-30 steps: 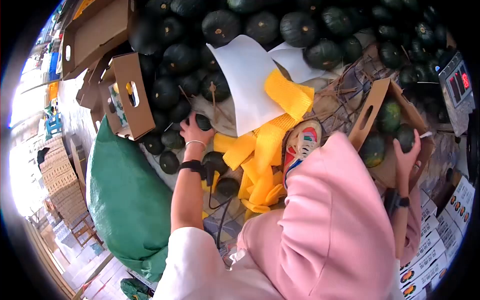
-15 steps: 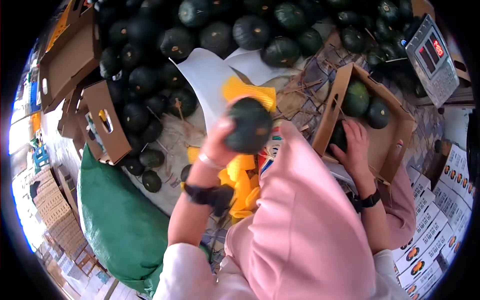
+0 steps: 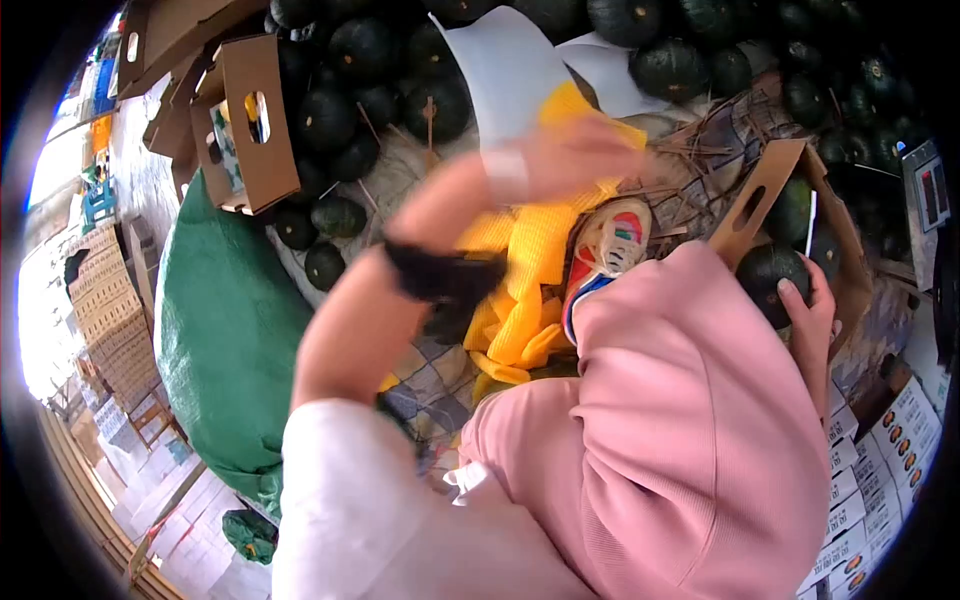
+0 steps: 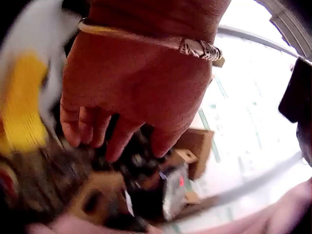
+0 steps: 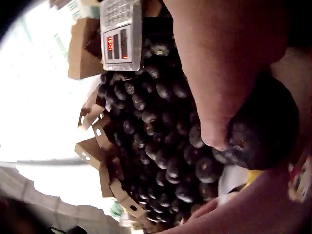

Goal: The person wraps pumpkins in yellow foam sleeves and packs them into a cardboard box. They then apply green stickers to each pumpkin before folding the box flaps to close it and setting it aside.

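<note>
A heap of dark green kabocha squashes spreads beyond the open cardboard carton and to its left; a green sack lies well left of the carton. Yellow foam netting is left of it, the digital scale to its right. At the carton's near end, the held squash sits in the right hand, thumb and fingers curled about it. Left of the carton, the blurred left hand has loosely extended fingers, holding nothing.
</note>
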{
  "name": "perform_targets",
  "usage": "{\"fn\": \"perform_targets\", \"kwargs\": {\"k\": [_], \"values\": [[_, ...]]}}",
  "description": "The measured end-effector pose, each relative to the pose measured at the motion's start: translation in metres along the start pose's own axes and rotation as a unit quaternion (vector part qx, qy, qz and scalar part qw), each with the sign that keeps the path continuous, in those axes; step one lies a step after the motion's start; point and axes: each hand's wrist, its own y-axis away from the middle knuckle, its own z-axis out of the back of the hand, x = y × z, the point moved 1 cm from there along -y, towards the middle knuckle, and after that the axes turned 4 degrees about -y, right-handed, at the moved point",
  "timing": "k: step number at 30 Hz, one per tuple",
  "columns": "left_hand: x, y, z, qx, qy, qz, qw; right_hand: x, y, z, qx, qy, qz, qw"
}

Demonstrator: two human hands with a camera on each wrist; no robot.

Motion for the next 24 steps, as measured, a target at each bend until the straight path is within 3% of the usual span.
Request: {"fn": "perform_targets", "kwargs": {"k": [1,2,3,5,7,9,10,13,14,15,16,17,18,19,21,22,23,24], "values": [[0.011,0.055,0.027,-0.055,0.214,0.280,0.934,-0.008,-0.005,0.007,0.003,0.070,0.000,0.998],[0.039,0.113,0.032,-0.113,0.003,0.274,0.955,-0.014,-0.010,0.012,0.025,0.178,0.007,0.984],[0.063,0.167,0.032,-0.016,-0.133,0.444,0.886,-0.029,-0.019,0.013,0.069,0.310,0.068,0.946],[0.106,0.264,-0.024,-0.005,-0.255,0.537,0.804,-0.057,-0.042,0.015,0.105,0.157,0.024,0.982],[0.118,0.288,-0.093,-0.117,-0.230,0.553,0.792,-0.029,-0.053,0.011,0.129,0.255,0.044,0.957],[0.108,0.255,-0.128,-0.234,-0.257,0.582,0.735,-0.007,-0.042,0.002,0.064,0.408,0.088,0.906],[0.107,0.245,-0.139,-0.293,-0.264,0.593,0.702,0.005,-0.034,-0.002,0.061,0.399,0.080,0.911],[0.107,0.242,-0.126,-0.389,-0.098,0.573,0.715,0.046,-0.012,-0.019,0.066,0.339,0.076,0.935],[0.105,0.241,-0.117,-0.419,0.015,0.490,0.765,0.061,-0.008,-0.028,0.069,0.291,0.088,0.950],[0.081,0.219,-0.101,-0.421,0.032,0.432,0.797,0.073,-0.003,-0.041,0.070,0.241,0.098,0.963],[0.045,0.192,-0.086,-0.419,0.051,0.379,0.823,0.084,-0.004,-0.063,0.132,0.107,0.112,0.979],[0.021,0.172,-0.075,-0.389,0.003,0.325,0.862,0.096,-0.009,-0.090,0.194,-0.030,0.122,0.973],[0.001,0.152,-0.068,-0.378,0.022,0.230,0.897,0.104,-0.011,-0.118,0.256,-0.115,0.082,0.956],[-0.015,0.139,-0.061,-0.344,0.099,0.187,0.915,0.112,-0.019,-0.141,0.310,-0.138,0.056,0.939],[-0.005,0.144,-0.046,-0.389,0.014,0.258,0.884,0.127,-0.031,-0.174,0.403,-0.116,0.005,0.908],[0.044,0.172,-0.042,-0.475,-0.218,0.315,0.792,0.129,-0.035,-0.176,0.397,-0.174,-0.054,0.900],[0.060,0.200,-0.015,-0.485,-0.190,0.467,0.715,0.128,-0.039,-0.172,0.383,-0.171,-0.041,0.907],[0.113,0.246,-0.023,-0.551,-0.263,0.571,0.549,0.121,-0.040,-0.164,0.369,-0.167,-0.030,0.914]]}}
